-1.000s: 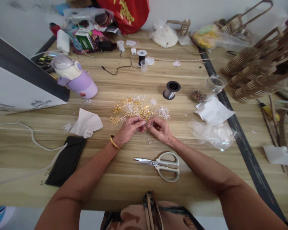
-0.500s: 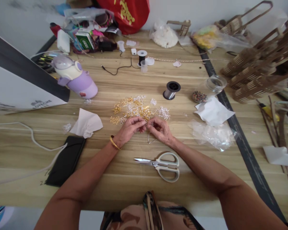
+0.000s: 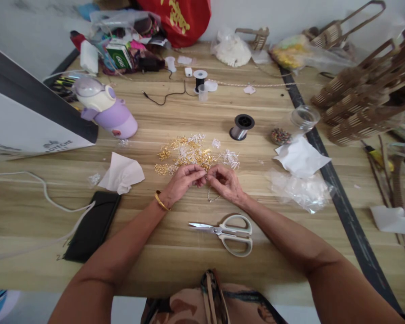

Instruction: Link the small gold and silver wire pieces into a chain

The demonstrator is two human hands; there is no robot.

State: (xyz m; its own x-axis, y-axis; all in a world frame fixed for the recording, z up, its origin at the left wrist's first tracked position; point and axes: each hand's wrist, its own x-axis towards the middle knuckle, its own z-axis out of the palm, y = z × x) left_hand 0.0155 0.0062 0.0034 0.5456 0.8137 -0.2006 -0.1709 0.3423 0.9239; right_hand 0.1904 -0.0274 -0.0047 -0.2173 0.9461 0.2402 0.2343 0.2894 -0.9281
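Note:
My left hand [image 3: 185,180] and my right hand [image 3: 224,182] meet fingertip to fingertip, both closed in a pinch. A thin silvery chain [image 3: 213,199] comes from between the fingers and loops onto the table beside my right hand, which grips it. What my left fingertips pinch is too small to make out. Just beyond the hands lies a heap of gold and silver jewellery findings [image 3: 192,153]. Silver pins [image 3: 230,159] are scattered right of it, small gold rings [image 3: 161,169] left of it. Scissors [image 3: 219,229] with pale handles rest in front of my hands.
A wire spool [image 3: 242,127] stands behind the heap. To the right are a glass jar [image 3: 300,119] with beads inside, white paper [image 3: 300,157] and clear plastic bags [image 3: 303,191]. Leftward are a purple bottle [image 3: 113,118], crumpled paper [image 3: 121,174] and a black case [image 3: 92,227].

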